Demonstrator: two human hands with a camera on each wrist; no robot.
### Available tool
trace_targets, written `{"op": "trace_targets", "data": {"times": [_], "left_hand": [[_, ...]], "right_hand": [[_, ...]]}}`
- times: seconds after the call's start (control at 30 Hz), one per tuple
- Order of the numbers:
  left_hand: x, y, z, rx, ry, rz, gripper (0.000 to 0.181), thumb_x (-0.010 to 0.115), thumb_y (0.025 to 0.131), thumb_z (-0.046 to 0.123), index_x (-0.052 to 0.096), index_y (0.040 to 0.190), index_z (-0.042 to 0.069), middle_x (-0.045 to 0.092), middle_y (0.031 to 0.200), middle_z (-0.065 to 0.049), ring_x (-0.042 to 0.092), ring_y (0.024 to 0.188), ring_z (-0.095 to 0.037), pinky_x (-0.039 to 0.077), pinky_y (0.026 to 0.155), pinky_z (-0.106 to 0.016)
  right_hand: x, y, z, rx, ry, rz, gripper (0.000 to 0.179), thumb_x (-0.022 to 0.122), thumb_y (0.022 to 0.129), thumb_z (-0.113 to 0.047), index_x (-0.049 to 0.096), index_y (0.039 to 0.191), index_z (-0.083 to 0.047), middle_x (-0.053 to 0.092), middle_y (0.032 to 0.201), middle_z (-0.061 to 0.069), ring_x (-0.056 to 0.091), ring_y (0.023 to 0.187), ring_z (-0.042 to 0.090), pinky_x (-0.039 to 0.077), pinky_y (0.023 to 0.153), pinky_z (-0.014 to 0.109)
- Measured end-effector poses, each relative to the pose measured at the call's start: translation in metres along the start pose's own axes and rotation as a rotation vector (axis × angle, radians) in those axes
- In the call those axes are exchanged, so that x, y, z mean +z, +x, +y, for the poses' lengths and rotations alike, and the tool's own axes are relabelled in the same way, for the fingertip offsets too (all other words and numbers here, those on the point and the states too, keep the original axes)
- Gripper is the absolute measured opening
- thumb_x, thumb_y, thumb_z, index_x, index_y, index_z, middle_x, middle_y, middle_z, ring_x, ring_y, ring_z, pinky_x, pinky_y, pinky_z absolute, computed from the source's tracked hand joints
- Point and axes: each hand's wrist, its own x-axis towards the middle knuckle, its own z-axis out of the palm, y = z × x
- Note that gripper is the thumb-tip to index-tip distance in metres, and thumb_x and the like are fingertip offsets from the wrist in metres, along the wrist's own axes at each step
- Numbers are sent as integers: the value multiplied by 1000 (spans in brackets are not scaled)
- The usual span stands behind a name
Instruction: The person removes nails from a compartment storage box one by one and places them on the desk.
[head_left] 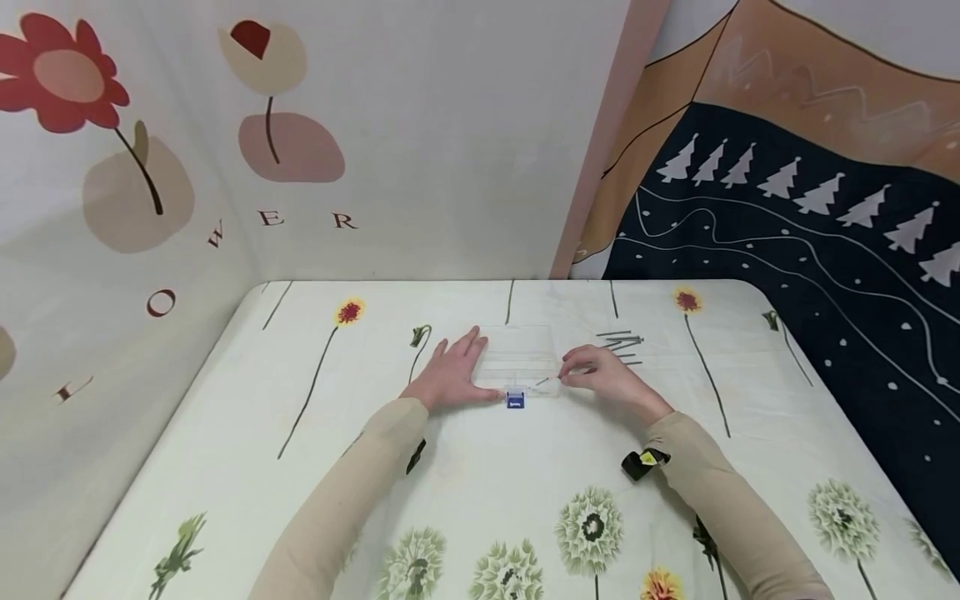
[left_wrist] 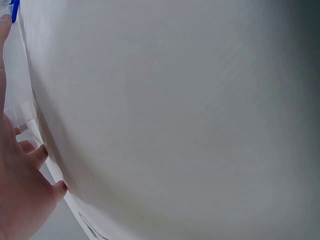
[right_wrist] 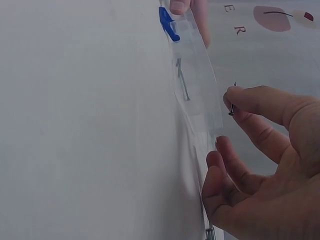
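A clear plastic box (head_left: pixel 516 343) with a blue latch (head_left: pixel 515 400) on its near side lies flat on the table. My left hand (head_left: pixel 453 375) rests along the left of the box, fingers spread, thumb reaching toward the latch. Between thumb and forefinger, my right hand (head_left: pixel 603 377) pinches a nail (right_wrist: pixel 232 108) at the right end of the box. Through the clear wall, thin nails (right_wrist: pixel 183 82) show inside the box in the right wrist view. Several loose nails (head_left: pixel 621 340) lie on the table just beyond the right hand.
A white cloth with printed flowers covers the table (head_left: pixel 465 492). Behind it hangs a pale printed curtain (head_left: pixel 450 167), with a dark tree-patterned cloth (head_left: pixel 750 225) on the right. Both forearms wear beige sleeves (head_left: pixel 345 492) and wrist-worn black devices (head_left: pixel 641 463).
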Motion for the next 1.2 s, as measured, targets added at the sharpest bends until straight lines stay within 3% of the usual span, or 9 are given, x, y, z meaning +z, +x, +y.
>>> {"op": "trace_targets", "data": {"times": [0.17, 0.33, 0.7, 0.93, 1.2], "left_hand": [[0, -2, 0, -7, -4, -7, 109, 53, 77, 77, 19, 155, 9, 4, 161, -8, 6, 146, -20, 4, 116, -48], [0, -2, 1, -11, -12, -18, 108, 55, 78, 75, 18, 155, 8, 3, 161, -9, 6, 146, -21, 4, 115, -49], [-1, 1, 1, -5, 12, 1, 107, 56, 78, 74, 20, 155, 8, 5, 161, -9, 7, 146, -21, 5, 115, -49], [-3, 0, 4, -3, 7, -7, 106, 58, 78, 72, 21, 154, 8, 7, 161, -10, 8, 146, -21, 7, 116, -49], [-3, -1, 3, -5, 20, -10, 106, 56, 79, 73, 20, 154, 8, 5, 161, -9, 7, 146, -21, 6, 116, -49]], "right_hand": [[-7, -4, 5, 25, 52, 1, 15, 67, 91, -12, 71, 100, -1, 62, 116, 16, 57, 109, 32, 45, 93, 48], [-16, -8, 9, 21, 25, -9, 16, 67, 91, -12, 71, 101, 0, 67, 104, 11, 63, 98, 27, 48, 88, 44], [-43, -22, 25, 18, -6, 26, 17, 67, 91, -12, 70, 101, 1, 66, 105, 13, 61, 96, 23, 49, 83, 33], [-60, -32, 37, 43, -68, 2, 15, 66, 92, -10, 71, 103, 0, 66, 107, 13, 60, 98, 22, 49, 82, 27], [-78, -37, 42, 62, -108, 26, 18, 66, 93, -11, 70, 104, 3, 66, 104, 14, 60, 93, 20, 49, 77, 27]]}}
